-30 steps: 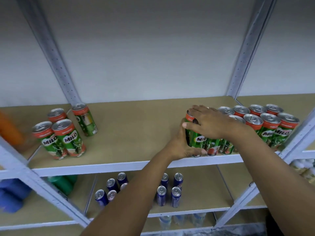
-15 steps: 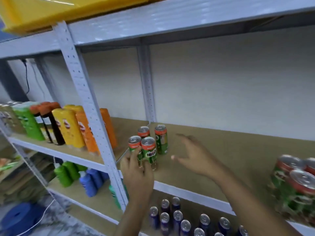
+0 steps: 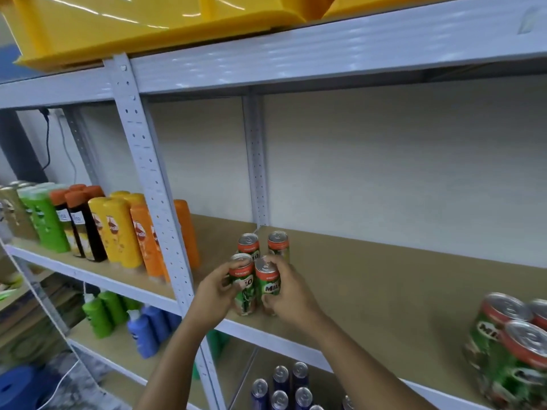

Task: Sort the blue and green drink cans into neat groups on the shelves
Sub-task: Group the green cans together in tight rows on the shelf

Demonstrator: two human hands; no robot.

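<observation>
At the centre of the head-camera frame, a person's left hand [image 3: 214,294] wraps its grip around one green can [image 3: 242,284] while the right hand [image 3: 288,294] closes on the green can beside it [image 3: 268,284], both cans upright near the shelf [image 3: 370,279] front. Two more green cans [image 3: 263,245] stand just behind. Blue cans [image 3: 281,386] cluster on the shelf below, bottom centre; another green group [image 3: 512,344] sits at lower right.
</observation>
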